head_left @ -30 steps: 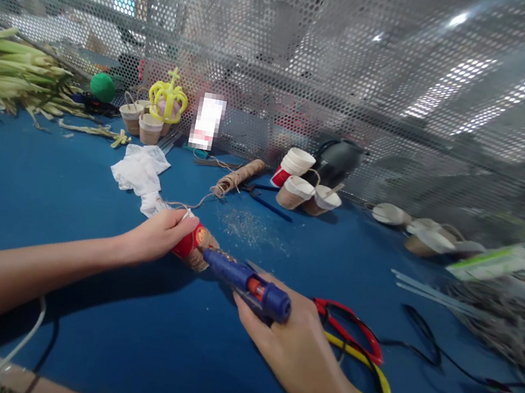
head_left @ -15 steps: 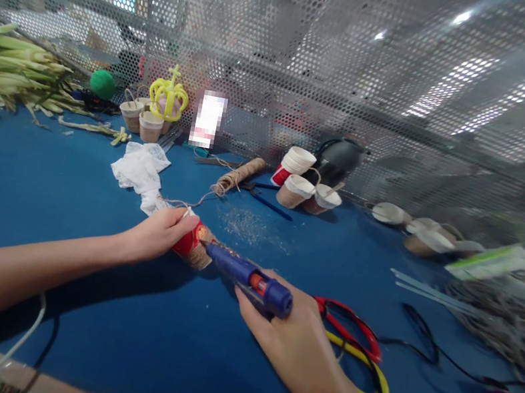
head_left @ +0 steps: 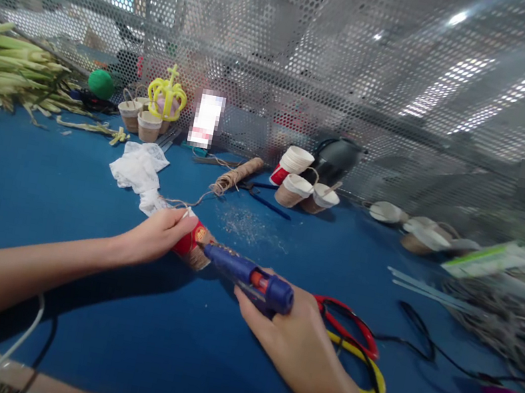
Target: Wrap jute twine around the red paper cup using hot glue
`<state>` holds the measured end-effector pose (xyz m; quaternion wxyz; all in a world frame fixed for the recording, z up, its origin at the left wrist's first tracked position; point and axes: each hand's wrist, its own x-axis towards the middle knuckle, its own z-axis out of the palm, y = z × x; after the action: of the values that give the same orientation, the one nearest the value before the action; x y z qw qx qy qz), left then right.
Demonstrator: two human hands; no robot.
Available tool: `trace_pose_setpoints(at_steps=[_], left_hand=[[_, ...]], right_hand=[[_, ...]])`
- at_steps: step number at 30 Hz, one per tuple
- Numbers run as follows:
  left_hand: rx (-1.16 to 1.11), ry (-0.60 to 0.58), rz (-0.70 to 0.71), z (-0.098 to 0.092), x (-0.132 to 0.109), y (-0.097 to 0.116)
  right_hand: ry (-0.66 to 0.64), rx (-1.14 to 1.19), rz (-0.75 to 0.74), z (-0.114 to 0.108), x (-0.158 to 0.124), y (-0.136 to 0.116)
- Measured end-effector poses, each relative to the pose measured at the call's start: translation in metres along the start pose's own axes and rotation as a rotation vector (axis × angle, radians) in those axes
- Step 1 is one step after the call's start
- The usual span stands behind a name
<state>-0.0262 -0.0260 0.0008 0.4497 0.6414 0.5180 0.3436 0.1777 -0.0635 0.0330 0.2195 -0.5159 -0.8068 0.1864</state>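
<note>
My left hand [head_left: 162, 233] is closed around the rim of a red paper cup [head_left: 189, 241], which lies tilted with its base toward the right. Brown twine is wound about the cup's lower end, and a strand of twine [head_left: 195, 203] runs from near my fingers to a twine roll [head_left: 238, 175]. In my right hand [head_left: 288, 336] is a blue hot glue gun [head_left: 243, 274], its nozzle at the side of the cup near the edge of the twine. Whether the tip touches the cup I cannot tell. A crumpled white cloth [head_left: 138, 168] lies just beyond my left hand.
Blue-handled pliers [head_left: 265, 205] lie beyond the cup. Twine-wrapped cups [head_left: 294, 192] stand by the mesh wall, with a yellow crown [head_left: 166, 98] and phone [head_left: 206, 120] further left. Red and yellow scissor-like handles [head_left: 360, 336] and a black cord lie beside my right wrist.
Almost nothing differs. The whole view has shifted very slightly, and the glue gun's nozzle has stayed at the cup, with both hands keeping their hold.
</note>
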Motion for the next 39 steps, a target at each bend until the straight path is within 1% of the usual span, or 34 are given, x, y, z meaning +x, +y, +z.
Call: trace_pose_setpoints(at_steps=[2,7,11,17,22,28,31,35,39], left_hand=[[0.006,-0.008,0.003,0.0002,-0.0006,-0.0001],[-0.002,-0.018,0.029,0.0008,-0.0016,-0.0006],[0.022,-0.021,0.031,0.0005,-0.0008,-0.0022],[0.014,-0.029,0.057,0.0008,-0.0004,-0.0050],[0.026,-0.021,0.062,0.0008,-0.0010,-0.0054],[0.015,-0.009,0.057,0.0009,-0.0014,-0.0044],[0.002,-0.015,0.061,0.0013,-0.0017,-0.0047],[0.000,-0.018,0.058,0.0018,-0.0019,-0.0058],[0.009,-0.016,0.061,0.0022,-0.0019,-0.0063]], right_hand=[[0.023,0.002,0.020,-0.0011,0.0008,0.0003],[0.027,0.020,0.052,-0.0031,0.0017,-0.0005],[-0.010,0.011,0.040,-0.0036,0.0006,-0.0013],[0.034,-0.002,0.061,-0.0037,0.0006,-0.0014],[-0.014,-0.012,0.053,-0.0024,-0.0005,-0.0004],[0.028,0.004,0.049,-0.0019,-0.0008,-0.0017],[0.018,-0.011,0.052,-0.0028,-0.0007,-0.0034],[-0.006,0.027,0.082,-0.0036,0.0004,-0.0024],[0.010,0.056,0.126,-0.0034,0.0008,0.0001]])
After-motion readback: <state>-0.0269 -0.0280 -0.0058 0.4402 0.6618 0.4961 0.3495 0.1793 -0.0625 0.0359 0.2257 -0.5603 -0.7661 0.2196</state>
